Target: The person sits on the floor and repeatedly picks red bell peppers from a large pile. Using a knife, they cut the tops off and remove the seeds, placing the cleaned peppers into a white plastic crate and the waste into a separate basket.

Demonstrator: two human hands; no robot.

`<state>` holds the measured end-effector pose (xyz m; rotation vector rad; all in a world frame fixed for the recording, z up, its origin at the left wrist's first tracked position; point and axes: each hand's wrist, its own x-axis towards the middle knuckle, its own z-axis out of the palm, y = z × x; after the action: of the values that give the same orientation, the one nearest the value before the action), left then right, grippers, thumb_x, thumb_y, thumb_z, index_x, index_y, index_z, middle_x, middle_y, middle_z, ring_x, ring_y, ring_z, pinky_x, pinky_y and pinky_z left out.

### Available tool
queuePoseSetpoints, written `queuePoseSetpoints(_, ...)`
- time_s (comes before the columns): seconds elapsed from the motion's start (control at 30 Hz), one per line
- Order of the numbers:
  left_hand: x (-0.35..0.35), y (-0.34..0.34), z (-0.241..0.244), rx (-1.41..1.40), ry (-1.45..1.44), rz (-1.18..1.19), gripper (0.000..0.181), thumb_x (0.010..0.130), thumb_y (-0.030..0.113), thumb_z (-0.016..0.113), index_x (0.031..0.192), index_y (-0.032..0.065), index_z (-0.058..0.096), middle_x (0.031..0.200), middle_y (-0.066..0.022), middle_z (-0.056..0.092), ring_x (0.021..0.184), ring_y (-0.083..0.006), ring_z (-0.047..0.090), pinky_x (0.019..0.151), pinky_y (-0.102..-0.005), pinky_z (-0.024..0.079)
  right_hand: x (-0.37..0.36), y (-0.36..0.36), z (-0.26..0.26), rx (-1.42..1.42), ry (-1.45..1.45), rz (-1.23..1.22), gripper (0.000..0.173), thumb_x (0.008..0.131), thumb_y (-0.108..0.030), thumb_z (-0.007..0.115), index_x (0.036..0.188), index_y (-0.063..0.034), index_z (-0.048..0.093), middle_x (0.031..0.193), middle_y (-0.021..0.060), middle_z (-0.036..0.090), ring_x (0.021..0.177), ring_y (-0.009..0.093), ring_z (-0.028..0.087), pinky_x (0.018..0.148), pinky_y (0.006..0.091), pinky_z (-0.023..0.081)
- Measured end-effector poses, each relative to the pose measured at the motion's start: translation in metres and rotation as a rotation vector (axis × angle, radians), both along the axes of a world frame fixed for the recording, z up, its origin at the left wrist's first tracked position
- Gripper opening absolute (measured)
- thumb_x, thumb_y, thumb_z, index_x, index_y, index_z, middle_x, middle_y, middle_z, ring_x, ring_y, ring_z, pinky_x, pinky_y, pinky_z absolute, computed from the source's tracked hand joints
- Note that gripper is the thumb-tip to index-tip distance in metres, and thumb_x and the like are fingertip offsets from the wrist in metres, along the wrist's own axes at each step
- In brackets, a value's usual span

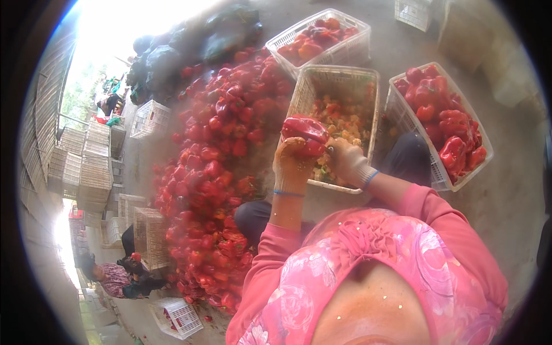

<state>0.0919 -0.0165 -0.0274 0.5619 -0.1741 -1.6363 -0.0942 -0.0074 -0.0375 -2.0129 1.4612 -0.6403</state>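
My left hand, in a knitted work glove with a blue cuff edge, holds a large glossy red bell pepper from below and the side. My right hand, gloved alike, is curled against the pepper's right end. A small shiny metal piece shows at its fingers, apparently part of a small tool mostly hidden in the grip. Both hands are over the near left part of a pale plastic crate. Inside that crate lie many pale pepper cores with seeds and some red scraps.
A long heap of red peppers covers the floor at left. Crates of red peppers stand beyond and at right. Dark filled sacks lie behind the heap. At far left are stacked crates and a seated person.
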Motion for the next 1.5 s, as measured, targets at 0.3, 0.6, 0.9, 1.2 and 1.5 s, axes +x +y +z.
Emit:
queuePoseSetpoints(0.3,-0.037,0.009,0.015,-0.079,-1.032,0.146,0.083,0.068,-0.014,0.071,0.145,0.0007,0.045,0.119,-0.0134,0.064,0.099,-0.0235,0.069,0.082,-0.0382,0.062,-0.046,0.003,0.02,0.174,-0.792,-0.056,0.045,0.082,-0.017,0.084,0.124,-0.0094,0.067,0.102,0.0083,0.072,0.088,0.016,0.069,0.078,0.0331,0.058)
queuePoseSetpoints(0.6,-0.058,0.021,0.027,-0.129,-0.697,-0.134,0.073,0.067,-0.013,0.057,0.139,-0.0035,0.052,0.121,-0.0164,0.065,0.105,-0.0262,0.068,0.087,-0.034,0.059,-0.072,-0.035,0.012,0.467,-0.977,-0.012,0.048,0.077,0.001,0.078,0.123,-0.0053,0.066,0.097,0.0011,0.072,0.081,0.008,0.065,0.07,0.0263,0.055)
queuePoseSetpoints(0.9,-0.043,-0.007,0.005,-0.046,-0.407,-0.28,0.066,0.071,-0.001,0.061,0.136,-0.0058,0.053,0.119,-0.0186,0.067,0.102,-0.028,0.069,0.087,-0.0414,0.059,-0.088,-0.046,0.018,0.744,-1.271,-0.039,0.045,0.081,-0.008,0.082,0.123,-0.0053,0.065,0.095,0.0033,0.072,0.079,0.011,0.067,0.068,0.0276,0.055)
queuePoseSetpoints(1.2,-0.03,-0.029,0.02,-0.144,-0.772,-0.56,0.07,0.083,-0.006,0.068,0.149,0.002,0.046,0.128,-0.0141,0.066,0.091,-0.0226,0.074,0.073,-0.0352,0.063,-0.089,-0.078,0.039,0.628,-0.745,0.178,0.053,0.078,-0.019,0.081,0.127,-0.0077,0.063,0.089,-0.001,0.067,0.066,0.007,0.059,0.051,0.0235,0.045)
queuePoseSetpoints(1.5,-0.043,-0.036,-0.045,-0.22,-0.79,-0.361,0.059,0.089,0.002,0.076,0.142,0.0013,0.052,0.113,-0.0066,0.071,0.1,-0.0149,0.069,0.086,-0.0296,0.057,-0.071,-0.108,0.005,0.772,-0.691,0.209,0.037,0.085,-0.026,0.085,0.111,-0.0039,0.069,0.096,0.001,0.07,0.079,0.008,0.061,0.068,0.0246,0.048)
